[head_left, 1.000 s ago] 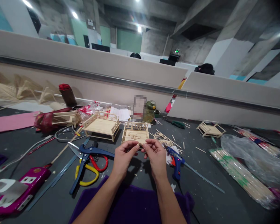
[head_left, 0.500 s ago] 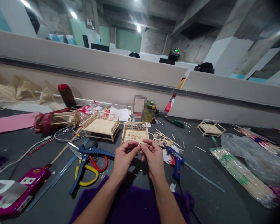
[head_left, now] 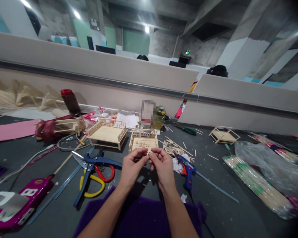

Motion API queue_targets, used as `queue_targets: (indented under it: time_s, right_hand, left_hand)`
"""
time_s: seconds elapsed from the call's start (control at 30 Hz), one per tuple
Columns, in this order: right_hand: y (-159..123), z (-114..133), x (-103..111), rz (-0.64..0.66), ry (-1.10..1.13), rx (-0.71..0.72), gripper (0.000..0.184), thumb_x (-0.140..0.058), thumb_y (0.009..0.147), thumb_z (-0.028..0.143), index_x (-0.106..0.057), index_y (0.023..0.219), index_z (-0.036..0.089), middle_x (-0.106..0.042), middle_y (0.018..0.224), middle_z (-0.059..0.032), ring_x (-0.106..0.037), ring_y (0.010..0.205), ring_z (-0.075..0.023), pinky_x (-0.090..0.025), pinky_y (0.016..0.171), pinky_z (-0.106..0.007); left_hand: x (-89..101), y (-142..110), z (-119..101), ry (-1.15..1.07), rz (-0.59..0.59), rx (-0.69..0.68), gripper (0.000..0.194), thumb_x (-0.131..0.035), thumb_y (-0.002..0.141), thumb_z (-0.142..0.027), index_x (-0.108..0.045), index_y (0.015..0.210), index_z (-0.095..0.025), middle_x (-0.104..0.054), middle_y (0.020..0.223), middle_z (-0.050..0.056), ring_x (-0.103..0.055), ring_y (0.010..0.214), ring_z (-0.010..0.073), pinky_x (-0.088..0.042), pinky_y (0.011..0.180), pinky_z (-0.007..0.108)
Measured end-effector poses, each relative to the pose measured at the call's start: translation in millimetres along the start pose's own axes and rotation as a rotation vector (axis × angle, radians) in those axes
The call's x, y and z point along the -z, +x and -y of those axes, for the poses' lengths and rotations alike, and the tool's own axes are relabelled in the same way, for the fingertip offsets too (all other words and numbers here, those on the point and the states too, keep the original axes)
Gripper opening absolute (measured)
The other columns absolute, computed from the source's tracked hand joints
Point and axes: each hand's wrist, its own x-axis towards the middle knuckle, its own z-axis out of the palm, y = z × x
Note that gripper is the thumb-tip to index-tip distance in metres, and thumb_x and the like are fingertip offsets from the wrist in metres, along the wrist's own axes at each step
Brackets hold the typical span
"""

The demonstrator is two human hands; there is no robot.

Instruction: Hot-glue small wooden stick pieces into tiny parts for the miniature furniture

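Fingertips of my left hand [head_left: 134, 162] and my right hand [head_left: 162, 162] meet in a pinch around a small pale wooden piece [head_left: 149, 152]. Its exact shape is mostly hidden by the fingers. Just beyond them stands a miniature wooden bed frame [head_left: 145, 133] with tiny wooden bits [head_left: 142, 144] scattered on its slats. A larger miniature bed [head_left: 108, 130] of the same sticks stands to its left. Right of my hands lie a blue glue gun [head_left: 188, 175] with a long clear glue stick and a pile of short sticks [head_left: 173, 145].
At left lie blue-handled cutters [head_left: 89, 162], yellow-and-red-handled scissors [head_left: 97, 187] and a magenta power strip [head_left: 36, 195]. A small wooden frame [head_left: 223, 135] and bagged sticks [head_left: 258, 185] are at right. Behind stand a glass jar [head_left: 159, 118] and a partition [head_left: 129, 89]. Purple cloth [head_left: 139, 215] lies nearest me.
Both hands stay together in nearly the same place. The fingertips have shifted slightly around the small wooden piece, and the view has moved a touch.
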Motion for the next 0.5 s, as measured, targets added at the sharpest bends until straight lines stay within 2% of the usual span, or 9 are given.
queue_targets:
  time_s: [0.17,0.5]
  right_hand:
    - [0.7,-0.6,0.2,0.005,0.000,-0.005,0.024,-0.074,0.071,0.030,-0.062,0.088,0.017,-0.058,0.064,0.0035,-0.054,0.052,-0.0088,-0.039,0.038,-0.015]
    - [1.0,0.1,2.7,0.036,-0.015,0.002,0.018,-0.073,0.072,0.029,-0.065,0.083,0.016,-0.058,0.062,0.0035,-0.052,0.051,-0.0080,-0.039,0.039,-0.015]
  left_hand:
    - [1.3,0.6,-1.1,0.031,0.026,-0.028,0.022,-0.077,0.069,-0.029,-0.073,0.087,-0.017,-0.071,0.085,0.004,-0.064,0.075,0.0165,-0.050,0.063,0.023]
    - [3.2,1.7,-2.1,0.043,0.064,-0.017,0.019,-0.076,0.071,-0.027,-0.072,0.086,-0.016,-0.069,0.084,0.004,-0.062,0.073,0.0147,-0.049,0.063,0.022]
